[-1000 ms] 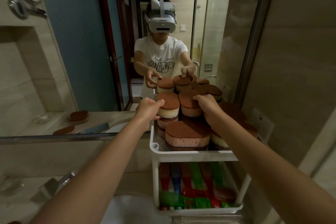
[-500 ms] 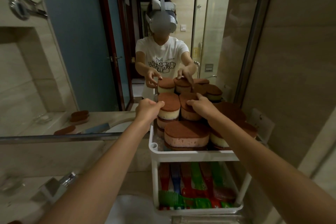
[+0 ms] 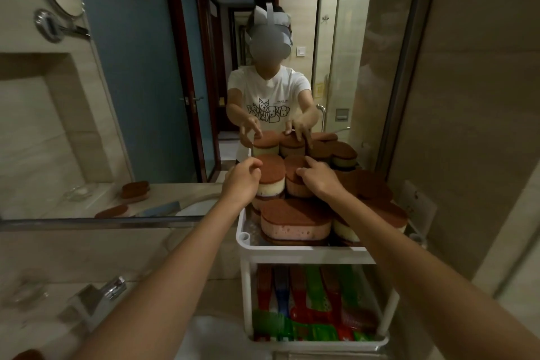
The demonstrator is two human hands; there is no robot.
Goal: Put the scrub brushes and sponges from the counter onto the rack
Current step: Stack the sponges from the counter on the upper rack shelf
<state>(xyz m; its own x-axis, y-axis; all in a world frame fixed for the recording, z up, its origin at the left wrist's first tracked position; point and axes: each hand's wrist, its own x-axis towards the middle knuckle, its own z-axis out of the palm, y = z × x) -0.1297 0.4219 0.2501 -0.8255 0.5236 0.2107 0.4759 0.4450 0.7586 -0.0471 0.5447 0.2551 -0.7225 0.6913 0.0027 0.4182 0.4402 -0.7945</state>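
Currently both hands are at the rack's (image 3: 306, 251) top tier, settling the sponge pile. The left hand (image 3: 241, 181) sits at 9 o'clock of the yellow sponge (image 3: 270, 177), fingers curled against its side; whether it truly grips I cannot tell. The right hand (image 3: 320, 181) rests on the pink sponge (image 3: 295, 181) just beside it at 3 o'clock, fingers loosely spread and pressing down, not clenched. More sponges crowd the tier toward 4 o'clock; the brushes (image 3: 309, 310) lie in the lower tier at 6 o'clock. I judge this the tail of a placement: stack is tall, so the next move calls for a slow release and checking nothing topples. Against the frame a second ago, the right hand has slid left from the pile's right flank onto the pink sponge; the left hand has barely shifted.
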